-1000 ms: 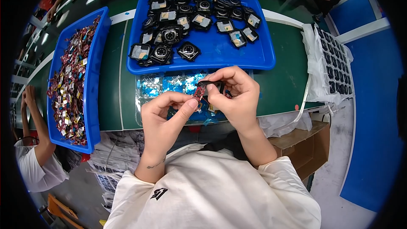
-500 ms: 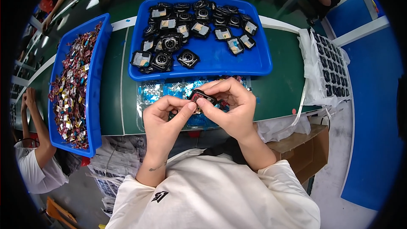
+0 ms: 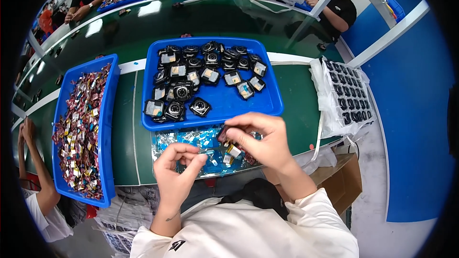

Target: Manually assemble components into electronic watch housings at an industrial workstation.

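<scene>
Near the front edge of the bench, my right hand [image 3: 265, 141] pinches a small dark red circuit board [image 3: 223, 134] between thumb and fingers. To its left, my left hand [image 3: 176, 168] has thumb and forefinger brought close together. A thin strip shows by those fingertips, too fine to name. Beneath both hands lies a clear plastic tray [image 3: 165, 138] of blue-and-silver pieces. Small silver-and-yellow parts [image 3: 233, 151] and reddish scraps show below my right fingers. Just beyond, a blue bin [image 3: 248, 100] holds several black smartwatch cases [image 3: 200, 107], some back up, some showing their insides.
A long blue bin [image 3: 114, 129] at left is heaped with small red boards and silver parts. Racked black watch parts [image 3: 351, 93] stand on white wrapping at right. A cardboard box [image 3: 342, 181] sits below the bench edge. Co-workers sit across and at left.
My hands have moved apart from the black case they held together; my right hand now has a dark red board. The view has tilted up, showing more of the far bench.
</scene>
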### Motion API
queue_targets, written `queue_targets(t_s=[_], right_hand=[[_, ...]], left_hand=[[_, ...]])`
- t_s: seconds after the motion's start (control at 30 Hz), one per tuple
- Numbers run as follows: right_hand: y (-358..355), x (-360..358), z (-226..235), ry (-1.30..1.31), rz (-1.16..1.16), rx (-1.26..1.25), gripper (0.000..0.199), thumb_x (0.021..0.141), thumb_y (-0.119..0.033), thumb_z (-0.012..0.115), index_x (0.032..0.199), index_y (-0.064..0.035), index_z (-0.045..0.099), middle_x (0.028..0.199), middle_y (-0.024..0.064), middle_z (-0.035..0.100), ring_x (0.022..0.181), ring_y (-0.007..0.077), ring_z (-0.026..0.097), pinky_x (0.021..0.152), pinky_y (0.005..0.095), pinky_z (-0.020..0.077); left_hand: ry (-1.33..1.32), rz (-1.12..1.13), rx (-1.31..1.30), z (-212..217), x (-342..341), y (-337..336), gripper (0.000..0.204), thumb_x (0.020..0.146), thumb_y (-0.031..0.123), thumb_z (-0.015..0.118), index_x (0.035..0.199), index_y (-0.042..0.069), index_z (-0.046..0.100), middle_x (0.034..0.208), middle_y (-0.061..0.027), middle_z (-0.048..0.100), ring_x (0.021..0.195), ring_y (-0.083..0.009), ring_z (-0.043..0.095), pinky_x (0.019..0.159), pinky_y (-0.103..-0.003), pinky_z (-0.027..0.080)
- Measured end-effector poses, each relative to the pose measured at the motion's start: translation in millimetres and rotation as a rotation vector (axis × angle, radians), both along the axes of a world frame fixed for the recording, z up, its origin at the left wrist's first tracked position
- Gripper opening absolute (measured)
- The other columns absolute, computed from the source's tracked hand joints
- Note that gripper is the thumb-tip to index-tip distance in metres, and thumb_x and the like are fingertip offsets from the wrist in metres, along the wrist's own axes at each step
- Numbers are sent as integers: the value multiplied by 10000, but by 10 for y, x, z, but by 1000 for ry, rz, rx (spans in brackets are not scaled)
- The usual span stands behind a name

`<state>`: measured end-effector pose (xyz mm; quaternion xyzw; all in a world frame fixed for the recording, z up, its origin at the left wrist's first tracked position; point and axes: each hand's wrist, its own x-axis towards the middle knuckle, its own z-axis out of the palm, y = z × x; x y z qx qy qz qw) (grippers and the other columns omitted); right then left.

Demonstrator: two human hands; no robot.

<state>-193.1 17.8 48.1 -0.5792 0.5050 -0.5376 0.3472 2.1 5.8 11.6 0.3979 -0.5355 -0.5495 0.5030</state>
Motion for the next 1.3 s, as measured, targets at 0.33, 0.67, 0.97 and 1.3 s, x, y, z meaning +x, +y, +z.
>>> queue_targets(t_s=[0.33,0.67,0.97,1.3], right_hand=[[-2170,-2260,-307,132,-562,169,165,798,-88,708,906,36,701,861,92,708,793,125,654,739,240,494],[-2629,-2289,-653,388,-659,323,247,808,-219,719,947,-14,722,834,50,701,759,97,606,712,253,459],[-1697,-1558,-397,219,-600,-26,288,910,-259,605,890,14,696,778,38,671,714,100,584,683,258,460],[-285,-454,-78,724,-30,-112,160,774,-147,714,883,-33,689,804,45,648,673,123,575,577,257,428]], left_hand=[[-88,312,-56,-285,629,-291,326,943,97,559,639,-10,514,608,-44,539,504,-86,519,474,-204,405],[-382,334,-28,-352,716,-276,336,910,59,578,592,-17,504,546,-47,520,469,-89,484,443,-225,349],[-35,248,-91,-439,740,-359,265,1010,146,426,875,-18,584,746,-25,590,639,-42,467,577,-191,354],[-78,238,-196,-502,753,-356,191,948,26,432,991,-12,614,627,16,521,590,-17,454,528,-192,317]])
